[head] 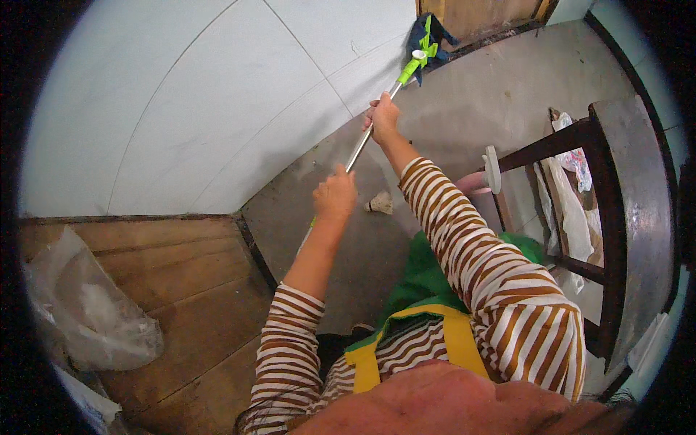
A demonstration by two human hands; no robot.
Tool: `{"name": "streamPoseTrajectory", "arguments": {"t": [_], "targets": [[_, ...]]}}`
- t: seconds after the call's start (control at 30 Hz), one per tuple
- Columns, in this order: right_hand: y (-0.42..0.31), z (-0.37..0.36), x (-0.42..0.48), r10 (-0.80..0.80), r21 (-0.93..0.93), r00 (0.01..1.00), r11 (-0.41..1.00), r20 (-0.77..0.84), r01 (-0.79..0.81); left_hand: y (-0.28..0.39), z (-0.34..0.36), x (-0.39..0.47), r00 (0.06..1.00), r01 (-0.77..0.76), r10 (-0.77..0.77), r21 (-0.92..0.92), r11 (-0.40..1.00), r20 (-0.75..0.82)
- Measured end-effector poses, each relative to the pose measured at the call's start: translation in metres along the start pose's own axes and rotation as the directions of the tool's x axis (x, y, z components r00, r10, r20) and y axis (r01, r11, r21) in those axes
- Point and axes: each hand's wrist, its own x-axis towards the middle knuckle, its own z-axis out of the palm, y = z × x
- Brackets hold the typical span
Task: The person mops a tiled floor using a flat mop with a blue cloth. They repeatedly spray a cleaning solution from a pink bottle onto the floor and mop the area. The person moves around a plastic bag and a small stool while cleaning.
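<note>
Both my hands grip the silver metal pole [359, 149] of a flat mop. My right hand [384, 118] holds it higher up, nearer the mop head. Lower down, my left hand [335, 194] is closed around the same pole. A bright green joint [409, 70] links the pole to the mop head, which carries a dark blue cloth [417, 33]. That cloth sits at the foot of the white wall, beside a wooden door panel [484, 16]. On the grey floor below the pole lies a shuttlecock [380, 203].
A dark wooden bench or chair frame [603, 206] stands on the right, with plastic bags [573, 163] behind its bars. A pink and white shoe-like item [491, 171] is beside it. To the left, a clear plastic bag [98, 315] rests on a brown wooden surface [201, 304] against the white wall [228, 109].
</note>
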Motion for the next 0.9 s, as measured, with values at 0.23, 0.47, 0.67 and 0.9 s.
{"name": "streamPoseTrajectory", "arguments": {"t": [0.23, 0.47, 0.67, 0.9], "targets": [[0.003, 0.045, -0.046, 0.022, 0.109, 0.999, 0.994, -0.049, -0.017, -0.049, -0.028, -0.014, 0.999, -0.041, 0.041, 0.014, 0.999, 0.009], [0.041, 0.033, -0.072, 0.195, 0.095, 0.981, 0.976, 0.010, -0.195, -0.059, -0.017, -0.045, 0.999, 0.032, -0.035, 0.084, 0.996, 0.038], [0.077, 0.052, -0.113, 0.315, 0.071, 0.948, 0.946, 0.045, -0.318, -0.094, -0.022, -0.089, 0.991, 0.122, -0.127, 0.109, 0.987, 0.041], [0.044, 0.106, -0.210, 0.052, -0.072, 0.916, 0.997, 0.397, -0.025, -0.140, -0.021, -0.151, 0.951, 0.201, -0.259, -0.300, 0.933, -0.170]]}}
